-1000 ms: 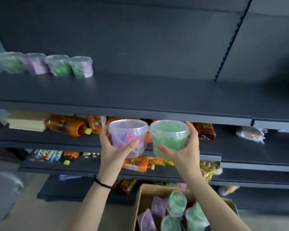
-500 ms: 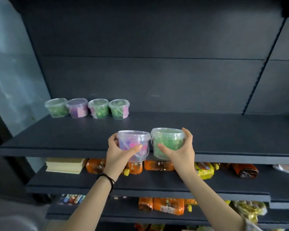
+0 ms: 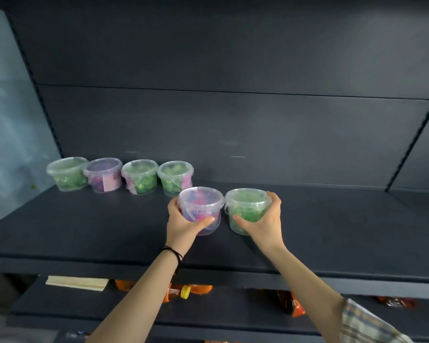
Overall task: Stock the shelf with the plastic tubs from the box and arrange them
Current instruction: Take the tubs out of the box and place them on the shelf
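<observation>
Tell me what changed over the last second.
The left hand with the pink tub and the right hand with the green tub rose from the lower shelves to over the top shelf, forward toward the row of four tubs. Grips unchanged; the row stayed put.

We've got a row of 4 tubs at back-left of the top shelf, packed side by side. Left hand holds the left tub just in front-right of the row's end. Right hand holds the right tub directly beside it, rims approx touching. Lower shelf underneath: flat stack on the left, bottles to its right.
</observation>
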Tool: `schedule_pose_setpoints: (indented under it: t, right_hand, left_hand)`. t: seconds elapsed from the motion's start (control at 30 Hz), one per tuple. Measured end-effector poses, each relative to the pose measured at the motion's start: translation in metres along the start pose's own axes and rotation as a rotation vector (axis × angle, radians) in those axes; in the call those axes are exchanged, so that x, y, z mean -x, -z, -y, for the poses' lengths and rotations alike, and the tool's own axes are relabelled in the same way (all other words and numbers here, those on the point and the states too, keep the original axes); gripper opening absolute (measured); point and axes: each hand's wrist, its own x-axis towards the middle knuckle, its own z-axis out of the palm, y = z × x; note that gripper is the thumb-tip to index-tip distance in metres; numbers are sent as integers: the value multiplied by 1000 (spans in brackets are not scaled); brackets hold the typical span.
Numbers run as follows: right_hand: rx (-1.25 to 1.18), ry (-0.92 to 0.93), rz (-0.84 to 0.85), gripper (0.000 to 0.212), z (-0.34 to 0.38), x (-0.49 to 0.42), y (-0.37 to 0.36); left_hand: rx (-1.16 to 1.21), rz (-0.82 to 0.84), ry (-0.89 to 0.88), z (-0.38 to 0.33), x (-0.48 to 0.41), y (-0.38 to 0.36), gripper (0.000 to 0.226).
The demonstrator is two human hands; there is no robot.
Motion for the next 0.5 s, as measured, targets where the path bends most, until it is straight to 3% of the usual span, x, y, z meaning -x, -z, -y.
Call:
schedule_pose_setpoints:
  t: [0.17,0.5]
  right_hand:
    - [43,-96,15,118,-13,-46,-12]
    - [4,-156,-30,108,-39,-115,-29]
  left_hand:
    - [16,-58,-24,12,-39,-32,100]
    - [22,-130,-24,24,-101,-81,100]
